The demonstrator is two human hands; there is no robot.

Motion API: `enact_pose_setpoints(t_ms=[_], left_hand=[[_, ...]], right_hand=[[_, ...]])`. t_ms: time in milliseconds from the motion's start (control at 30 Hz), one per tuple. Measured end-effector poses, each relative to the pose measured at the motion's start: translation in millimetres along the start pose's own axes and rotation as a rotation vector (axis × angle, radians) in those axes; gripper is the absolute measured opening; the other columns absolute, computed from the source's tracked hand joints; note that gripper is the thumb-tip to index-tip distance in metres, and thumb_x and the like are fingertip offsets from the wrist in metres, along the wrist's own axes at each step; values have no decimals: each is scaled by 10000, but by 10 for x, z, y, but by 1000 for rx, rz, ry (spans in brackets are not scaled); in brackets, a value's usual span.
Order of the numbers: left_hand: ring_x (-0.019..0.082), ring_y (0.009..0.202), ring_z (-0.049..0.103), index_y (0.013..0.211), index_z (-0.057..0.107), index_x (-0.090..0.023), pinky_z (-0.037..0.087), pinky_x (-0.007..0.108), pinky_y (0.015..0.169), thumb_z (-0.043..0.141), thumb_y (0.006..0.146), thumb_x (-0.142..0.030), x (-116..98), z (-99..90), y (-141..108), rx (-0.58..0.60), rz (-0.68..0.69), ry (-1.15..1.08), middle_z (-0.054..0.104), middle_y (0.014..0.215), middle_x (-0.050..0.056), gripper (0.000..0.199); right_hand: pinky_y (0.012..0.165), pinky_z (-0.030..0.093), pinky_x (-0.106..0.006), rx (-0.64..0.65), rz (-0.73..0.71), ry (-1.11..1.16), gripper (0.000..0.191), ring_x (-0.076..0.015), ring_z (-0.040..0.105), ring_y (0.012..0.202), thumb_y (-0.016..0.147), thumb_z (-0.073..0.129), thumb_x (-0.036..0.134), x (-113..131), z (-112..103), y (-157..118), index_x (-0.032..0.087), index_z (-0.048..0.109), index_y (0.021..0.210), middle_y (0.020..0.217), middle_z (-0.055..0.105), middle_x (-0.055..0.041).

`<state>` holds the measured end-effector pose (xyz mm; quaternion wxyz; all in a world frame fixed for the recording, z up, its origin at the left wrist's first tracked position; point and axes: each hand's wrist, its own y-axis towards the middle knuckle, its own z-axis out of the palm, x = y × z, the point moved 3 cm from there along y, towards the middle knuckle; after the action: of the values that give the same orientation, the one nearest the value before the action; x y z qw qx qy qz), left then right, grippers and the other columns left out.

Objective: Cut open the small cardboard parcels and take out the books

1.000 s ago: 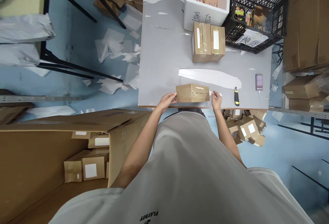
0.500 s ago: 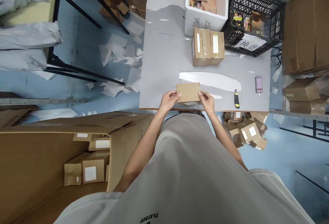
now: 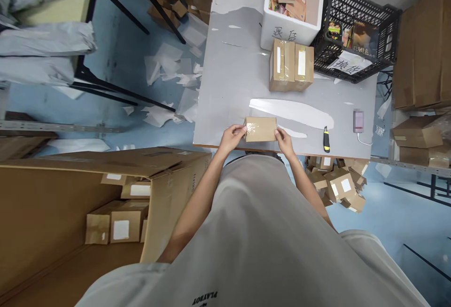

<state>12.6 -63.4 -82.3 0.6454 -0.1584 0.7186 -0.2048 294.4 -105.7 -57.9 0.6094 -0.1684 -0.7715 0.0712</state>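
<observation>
Between my two hands is a small brown cardboard box (image 3: 261, 129), at the front edge of the grey table (image 3: 225, 76). Shiny tape shows on its left part. My left hand (image 3: 232, 137) grips the box's left end, thumb and fingers closed on it. At the right end, my right hand (image 3: 283, 140) pinches the box in the same way. To the right of my right hand lies a black and yellow box cutter (image 3: 326, 139). Farther back, two taped cardboard boxes (image 3: 291, 66) with white labels stand side by side.
A white bin (image 3: 292, 29) and a black crate (image 3: 355, 69), both holding packaged goods, stand at the table's back. A phone (image 3: 358, 121) with a cable lies at the right. Left of me is a large open carton (image 3: 176, 203) with boxes inside. Several boxes (image 3: 340, 184) lie below the table's right side.
The small box has turned in my hands: a taped face now shows, and the white patch under its front edge is gone from sight. The whole view has shifted slightly.
</observation>
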Motion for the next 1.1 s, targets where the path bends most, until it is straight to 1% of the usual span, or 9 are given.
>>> enact_pose_setpoints(t_ms=[167, 267, 400, 500, 567, 700, 833, 967, 1100], left_hand=[[335, 1223, 780, 1068, 779, -197, 646, 446, 1069, 811, 942, -666, 141, 76, 143, -54, -143, -21, 839, 1238, 143, 487], [341, 1202, 790, 982, 767, -191, 644, 464, 1072, 836, 911, -666, 189, 237, 196, 21, -174, -26, 846, 1138, 153, 485], [317, 1139, 816, 987, 792, -188, 667, 468, 1046, 857, 887, -723, 180, 537, 171, 165, -173, -77, 865, 1092, 145, 548], [327, 1171, 813, 1033, 825, -186, 674, 474, 1048, 930, 819, -706, 128, 612, 149, 187, -134, -95, 876, 1146, 135, 572], [340, 1206, 804, 1073, 842, -178, 668, 479, 1070, 976, 769, -672, 85, 534, 147, 155, -100, -93, 875, 1209, 138, 596], [355, 1203, 807, 1211, 862, -161, 685, 496, 1052, 988, 772, -619, 7, 208, 138, 66, -6, -75, 862, 1313, 155, 647], [349, 1152, 826, 1230, 873, -168, 692, 502, 1056, 959, 813, -500, 29, -50, 122, -10, 16, 5, 867, 1316, 143, 539], [362, 1176, 838, 1209, 857, -146, 677, 526, 1101, 886, 829, -326, 154, -146, 125, -58, -56, 49, 864, 1303, 172, 422], [352, 1244, 825, 1316, 825, -161, 645, 536, 1168, 854, 845, -259, 236, -188, 78, -142, -43, 106, 860, 1301, 169, 481]], right_hand=[[1274, 549, -551, -257, 1, -103, 804, -378, 733, 1391, 960, 587, 832, -43, -423, -73, 143, 801, 1312, 1438, 807, -249], [1291, 532, -568, -398, -24, -155, 749, -377, 698, 1463, 1026, 563, 748, 20, -603, -173, 141, 784, 1403, 1533, 764, -248], [1336, 502, -553, -341, -36, -163, 729, -377, 688, 1502, 1030, 640, 749, 116, -577, -222, 168, 795, 1443, 1579, 757, -202], [1345, 494, -569, -357, -3, -156, 798, -397, 685, 1506, 983, 684, 795, 98, -515, -205, 163, 793, 1457, 1581, 756, -203], [1328, 513, -568, -359, -8, -109, 811, -394, 699, 1489, 982, 663, 800, 47, -482, -182, 156, 789, 1457, 1569, 761, -210], [1300, 543, -534, -287, -18, -39, 782, -371, 738, 1427, 977, 628, 814, -96, -383, -114, 173, 808, 1387, 1482, 815, -187], [1271, 560, -525, -203, 12, -30, 773, -379, 760, 1379, 954, 619, 836, -227, -188, -20, 173, 828, 1294, 1412, 844, -185], [1246, 582, -538, -106, 53, -23, 735, -378, 783, 1327, 938, 657, 796, -291, 5, 32, 165, 843, 1265, 1386, 857, -172], [1288, 563, -544, -78, 39, 15, 696, -380, 729, 1458, 940, 724, 751, -266, 54, 26, 192, 857, 1334, 1489, 823, -131]])
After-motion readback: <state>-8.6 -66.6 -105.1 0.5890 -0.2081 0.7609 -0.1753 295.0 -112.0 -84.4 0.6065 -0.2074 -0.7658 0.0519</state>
